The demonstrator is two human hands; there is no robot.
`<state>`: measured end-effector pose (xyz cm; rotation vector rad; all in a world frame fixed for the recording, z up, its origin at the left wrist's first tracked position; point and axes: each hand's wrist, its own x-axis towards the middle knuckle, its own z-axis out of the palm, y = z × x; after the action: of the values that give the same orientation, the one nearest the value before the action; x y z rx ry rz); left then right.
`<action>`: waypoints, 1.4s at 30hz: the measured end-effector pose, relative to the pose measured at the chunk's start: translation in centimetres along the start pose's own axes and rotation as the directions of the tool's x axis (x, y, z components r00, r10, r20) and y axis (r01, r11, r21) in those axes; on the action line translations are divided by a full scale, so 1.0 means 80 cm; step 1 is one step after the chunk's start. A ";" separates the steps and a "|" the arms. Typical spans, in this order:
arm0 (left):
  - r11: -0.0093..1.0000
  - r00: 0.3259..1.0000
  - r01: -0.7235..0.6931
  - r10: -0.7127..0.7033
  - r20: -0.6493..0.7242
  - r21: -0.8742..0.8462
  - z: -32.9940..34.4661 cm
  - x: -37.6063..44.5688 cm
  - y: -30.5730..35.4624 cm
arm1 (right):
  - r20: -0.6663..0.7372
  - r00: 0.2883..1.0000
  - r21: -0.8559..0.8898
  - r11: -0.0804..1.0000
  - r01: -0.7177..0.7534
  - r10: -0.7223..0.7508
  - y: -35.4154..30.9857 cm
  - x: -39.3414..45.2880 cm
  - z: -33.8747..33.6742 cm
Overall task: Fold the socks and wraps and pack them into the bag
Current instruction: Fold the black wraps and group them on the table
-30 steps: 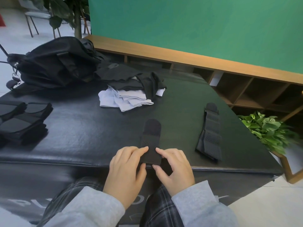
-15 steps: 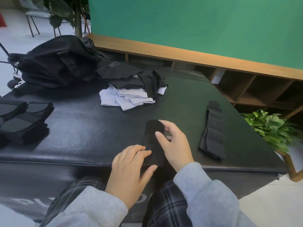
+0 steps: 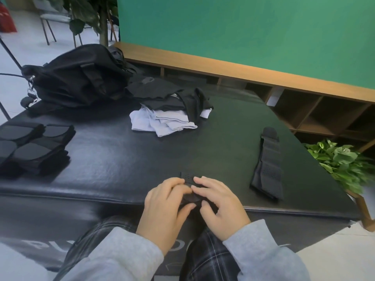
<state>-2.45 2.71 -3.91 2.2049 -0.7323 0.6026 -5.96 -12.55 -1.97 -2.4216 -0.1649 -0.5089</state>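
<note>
Black, perforated fabric: the wrap lies at the mat's near edge, mostly hidden under both hands. The left hand and right hand have curled fingers pressing and pinching it into a short fold, thumbs tucked at its near end. It looks light, limp and thin, likely with a grippy fastening patch, so it should crease easily but spring open if released; best held at the folded ends, pressed flat. A second wrap lies unfolded toward the right edge. Folded ones sit at the left edge, socks mid-mat toward the far edge, beside the bag at the far left corner.
</note>
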 end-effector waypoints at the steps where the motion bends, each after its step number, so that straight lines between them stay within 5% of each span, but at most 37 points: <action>1: 0.999 0.999 -0.032 0.032 0.011 0.033 0.000 0.000 -0.003 | 0.031 0.999 0.002 1.000 -0.014 0.014 -0.004 0.001 0.002; 7: 0.988 0.994 0.108 -0.109 0.005 0.108 -0.024 0.013 -0.019 | 0.229 0.970 0.126 0.986 -0.113 0.082 -0.040 0.025 0.013; 17: 0.941 0.942 0.337 -0.336 -0.015 0.042 -0.093 0.021 -0.084 | 0.267 0.950 0.458 0.846 -0.273 0.162 -0.090 0.094 0.080; 28: 0.952 0.921 0.280 -0.232 -0.313 0.119 -0.169 0.062 -0.141 | 0.214 0.977 0.136 0.990 -0.029 -0.001 -0.095 0.097 0.097; 42: 0.662 0.817 0.512 -0.572 -0.072 0.547 -0.190 0.134 -0.226 | 0.197 0.980 0.163 0.987 -0.003 -0.030 -0.096 0.094 0.098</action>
<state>14.29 21.18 3.29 2.8253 0.1243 0.4048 1.59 -1.73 -0.15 -2.3084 -0.2969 -0.2470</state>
